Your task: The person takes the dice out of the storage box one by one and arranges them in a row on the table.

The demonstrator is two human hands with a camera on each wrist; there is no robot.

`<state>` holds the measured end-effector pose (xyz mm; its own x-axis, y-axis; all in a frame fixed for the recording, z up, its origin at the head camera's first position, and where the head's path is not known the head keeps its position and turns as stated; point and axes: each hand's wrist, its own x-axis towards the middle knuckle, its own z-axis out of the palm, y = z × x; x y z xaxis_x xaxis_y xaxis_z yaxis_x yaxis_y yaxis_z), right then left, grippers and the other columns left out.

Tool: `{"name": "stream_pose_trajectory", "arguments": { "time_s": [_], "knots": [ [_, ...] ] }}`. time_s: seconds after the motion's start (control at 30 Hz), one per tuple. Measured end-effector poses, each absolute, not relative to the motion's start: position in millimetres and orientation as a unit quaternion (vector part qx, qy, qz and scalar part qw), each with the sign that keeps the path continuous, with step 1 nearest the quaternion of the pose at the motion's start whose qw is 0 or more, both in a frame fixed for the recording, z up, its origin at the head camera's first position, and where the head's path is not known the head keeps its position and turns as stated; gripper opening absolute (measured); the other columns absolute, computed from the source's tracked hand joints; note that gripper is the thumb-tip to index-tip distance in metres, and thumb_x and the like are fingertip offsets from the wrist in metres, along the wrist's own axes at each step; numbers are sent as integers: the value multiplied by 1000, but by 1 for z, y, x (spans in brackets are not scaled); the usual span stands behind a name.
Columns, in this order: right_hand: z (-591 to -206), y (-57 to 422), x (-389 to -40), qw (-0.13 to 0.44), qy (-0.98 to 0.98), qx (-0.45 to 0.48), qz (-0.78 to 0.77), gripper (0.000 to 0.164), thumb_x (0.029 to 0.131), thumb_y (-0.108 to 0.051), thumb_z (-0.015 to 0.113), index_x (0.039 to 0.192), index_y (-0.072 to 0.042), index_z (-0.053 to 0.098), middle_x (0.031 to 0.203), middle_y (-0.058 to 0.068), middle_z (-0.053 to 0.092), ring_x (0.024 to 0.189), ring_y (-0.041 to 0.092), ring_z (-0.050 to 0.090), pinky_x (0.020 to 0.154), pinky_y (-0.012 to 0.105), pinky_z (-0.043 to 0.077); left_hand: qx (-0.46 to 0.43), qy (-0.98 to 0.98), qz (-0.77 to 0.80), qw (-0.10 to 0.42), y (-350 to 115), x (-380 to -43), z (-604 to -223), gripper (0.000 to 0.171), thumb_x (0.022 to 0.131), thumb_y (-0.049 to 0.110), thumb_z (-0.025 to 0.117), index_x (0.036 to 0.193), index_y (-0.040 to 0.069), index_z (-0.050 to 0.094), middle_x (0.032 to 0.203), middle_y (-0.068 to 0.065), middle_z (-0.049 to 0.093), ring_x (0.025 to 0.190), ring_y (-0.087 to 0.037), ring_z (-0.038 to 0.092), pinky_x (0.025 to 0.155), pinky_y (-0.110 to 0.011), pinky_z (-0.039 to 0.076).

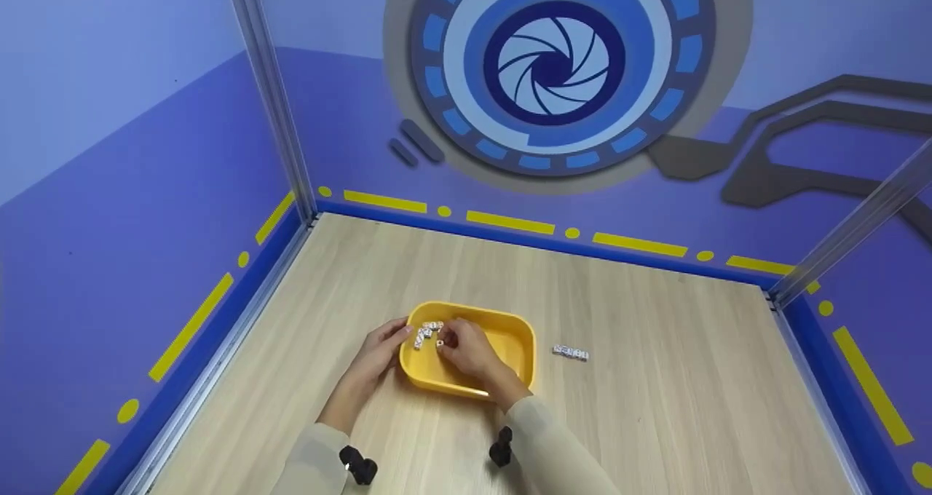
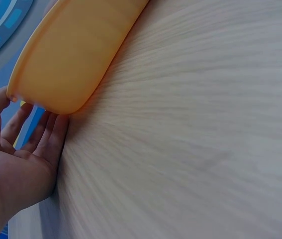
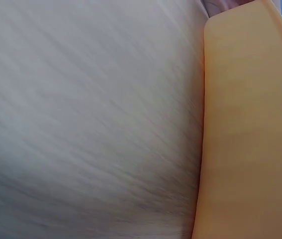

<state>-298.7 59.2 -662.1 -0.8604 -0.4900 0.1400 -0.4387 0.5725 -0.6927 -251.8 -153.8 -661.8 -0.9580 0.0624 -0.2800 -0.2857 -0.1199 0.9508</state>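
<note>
The left hand (image 1: 380, 348) is at the left end of the yellow tray (image 1: 523, 335); its thumb lies at the rim and its fingers are behind and under the outer wall, so it holds this end. The right hand (image 1: 470, 348) reaches over the near side into the tray, bent at the wrist, and its thumb and fingertips pinch 1 small white cube (image 1: 440, 343). Both forearms come from the near edge in beige sleeves (image 1: 557, 448), with 2 black devices (image 1: 358, 466) near the wrists.

There is 1 tray, standing on the table (image 1: 655, 393). Inside it, at the left, several white cubes (image 1: 428, 333) with dark marks lie in a bent line; they are too small to count surely. Outside, to the right of the tray, 1 short straight row of similar cubes (image 1: 571, 353) lies on the table.

The tray is smooth, plastic-looking, a rectangle with rounded corners. The table has pale wood grain.
</note>
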Motion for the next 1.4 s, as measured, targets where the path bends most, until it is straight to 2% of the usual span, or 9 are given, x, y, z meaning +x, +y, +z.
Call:
{"name": "stream_pose_trajectory", "arguments": {
  "time_s": [0.13,0.37,0.57,0.73,0.93,1.1,1.27,1.4],
  "knots": [
    [-663,57,-300,37,893,-256,-369,10,87,-11,75,92,-10,66,86,-2,60,77,8,53,69,24,47,-88,657,740,114,-154,-252,-661,51,99,37,61,144,15,51,144,-10,52,124,-23,57,97,-37,51],
    [-655,55,-296,47,903,-264,-336,10,92,-16,72,97,-12,65,91,-6,56,83,10,53,75,27,48,-82,650,746,119,-154,-251,-660,51,98,37,62,143,14,53,143,-12,53,124,-27,58,96,-39,52],
    [-626,63,-292,44,879,-291,-374,13,92,-13,70,103,-9,66,94,-6,59,85,10,56,75,25,51,-75,648,748,121,-152,-254,-661,51,98,37,62,143,14,53,143,-12,53,123,-28,57,95,-38,52],
    [-601,77,-282,43,857,-318,-404,13,94,-18,69,103,-10,65,91,-8,60,83,10,58,73,25,54,-88,658,738,118,-154,-251,-663,51,98,39,62,142,14,53,144,-10,52,124,-25,57,95,-35,52],
    [-579,112,-270,-9,844,-316,-433,11,95,-22,70,103,-16,66,93,-9,62,83,8,60,73,28,56,-79,664,735,113,-158,-250,-662,52,97,40,63,142,16,53,144,-9,52,125,-24,56,97,-36,51],
    [-566,149,-259,-55,835,-311,-451,12,96,-23,67,105,-16,67,97,-7,63,86,11,60,74,32,56,-75,666,734,109,-159,-252,-661,51,96,42,64,140,17,55,143,-7,53,126,-24,56,99,-38,50],
    [-571,193,-253,-78,839,-250,-477,11,94,-22,71,103,-17,67,94,-6,63,85,14,60,74,39,56,-77,668,731,118,-155,-252,-663,50,96,43,63,140,20,56,144,-4,52,128,-21,53,101,-37,49],
    [-575,225,-250,-77,849,-196,-484,12,92,-22,73,102,-18,68,92,-5,65,83,17,62,74,37,57,-84,675,725,113,-154,-250,-664,47,97,42,63,139,21,57,143,-3,53,128,-20,53,102,-37,48]
  ]
}}
